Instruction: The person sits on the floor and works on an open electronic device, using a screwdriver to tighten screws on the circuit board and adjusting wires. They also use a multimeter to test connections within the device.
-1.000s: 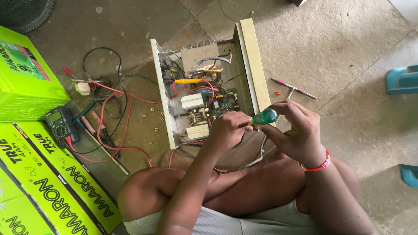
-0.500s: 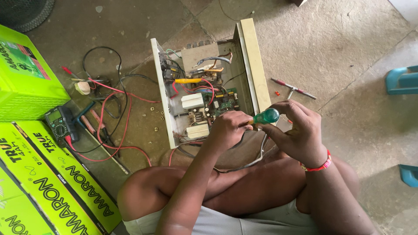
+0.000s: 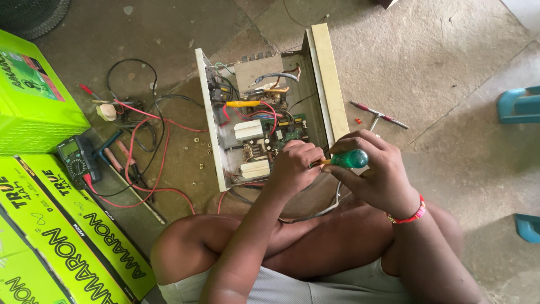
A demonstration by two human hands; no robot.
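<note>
An opened metal electronics case point(image 3: 323, 79) lies on the concrete floor, showing a green circuit board point(image 3: 289, 134), white blocks and coloured wires. My right hand point(image 3: 374, 174) grips a screwdriver with a green translucent handle point(image 3: 349, 159), held sideways at the case's near edge. My left hand point(image 3: 295, 163) is closed around the screwdriver's shaft near its tip, over the near corner of the case. A red bracelet point(image 3: 408, 215) circles my right wrist. The screwdriver's tip is hidden under my left fingers.
Bright green boxes point(image 3: 34, 90) stand at the left. A multimeter point(image 3: 76, 156) with red and black leads point(image 3: 152, 129) lies beside them. A T-handled tool point(image 3: 378, 114) rests right of the case. Blue plastic furniture legs point(image 3: 518, 104) stand at the right edge. Small loose screws lie left of the case.
</note>
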